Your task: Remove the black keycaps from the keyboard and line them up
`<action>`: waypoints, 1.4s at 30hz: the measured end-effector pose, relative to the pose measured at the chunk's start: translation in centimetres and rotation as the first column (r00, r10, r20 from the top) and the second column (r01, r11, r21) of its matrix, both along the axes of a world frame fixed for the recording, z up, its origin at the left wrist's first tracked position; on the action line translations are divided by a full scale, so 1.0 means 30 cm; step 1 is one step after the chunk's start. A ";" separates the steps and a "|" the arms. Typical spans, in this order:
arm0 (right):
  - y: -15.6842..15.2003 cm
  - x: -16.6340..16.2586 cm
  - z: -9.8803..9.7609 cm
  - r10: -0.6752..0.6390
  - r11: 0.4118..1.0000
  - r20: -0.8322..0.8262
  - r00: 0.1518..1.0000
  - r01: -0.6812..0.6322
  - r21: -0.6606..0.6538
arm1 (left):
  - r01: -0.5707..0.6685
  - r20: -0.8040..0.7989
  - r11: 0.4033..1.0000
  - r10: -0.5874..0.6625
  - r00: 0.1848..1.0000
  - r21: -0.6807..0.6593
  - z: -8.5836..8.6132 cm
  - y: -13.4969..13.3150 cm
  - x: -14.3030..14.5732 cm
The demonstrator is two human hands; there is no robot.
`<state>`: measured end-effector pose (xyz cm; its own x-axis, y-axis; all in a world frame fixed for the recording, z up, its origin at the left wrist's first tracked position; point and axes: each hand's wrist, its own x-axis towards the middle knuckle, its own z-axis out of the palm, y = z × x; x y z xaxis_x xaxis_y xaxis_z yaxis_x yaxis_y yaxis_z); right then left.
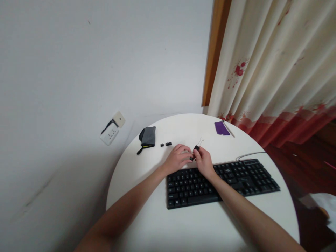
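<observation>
My right hand (204, 161) is closed around the black handle of a keycap puller (196, 148). The puller's two thin wire loops point away from me, above the white table. Close beside it, my left hand (179, 159) has its fingers bent, with thumb and fingertips at a small black keycap (191, 159). Both hands are just over the back edge of a black keyboard (194, 200), and my right wrist crosses above its keys. A single loose keycap (162, 145) and a pair of keycaps (168, 144) lie on the table beyond my left hand.
A grey and black pouch (149, 135) lies at the back left of the round white table (141, 224). Purple cloth (221, 128) and a thin pale stick (229, 129) are at the back right. The keyboard cable (250, 154) curves over the right side. Wall and curtain border the table.
</observation>
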<state>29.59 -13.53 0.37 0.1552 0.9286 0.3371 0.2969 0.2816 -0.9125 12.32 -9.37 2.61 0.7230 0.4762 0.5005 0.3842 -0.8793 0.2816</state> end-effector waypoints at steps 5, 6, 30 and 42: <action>0.000 -0.006 0.002 -0.029 0.997 -0.068 0.997 0.023 -0.080 | -0.160 0.105 0.987 0.162 0.981 -0.025 0.009 0.046 -0.022; 0.001 -0.008 0.002 -0.036 0.996 -0.077 0.996 0.029 -0.090 | -0.226 0.104 0.974 0.227 0.968 -0.017 0.014 0.070 -0.034; 0.001 -0.008 -0.004 -0.013 0.997 -0.015 1.000 0.012 -0.078 | -0.531 -0.122 0.847 0.526 0.842 -0.013 -0.057 0.275 -0.166; 0.000 -0.006 -0.006 0.008 0.998 -0.017 1.000 -0.009 -0.070 | -0.543 -0.123 0.839 0.536 0.835 -0.037 -0.063 0.276 -0.175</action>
<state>29.43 -13.53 0.20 0.1519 0.9512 0.2687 0.2792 0.2195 -0.9348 7.08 -1.09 0.73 0.3868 0.8355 0.3902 0.8222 -0.5041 0.2644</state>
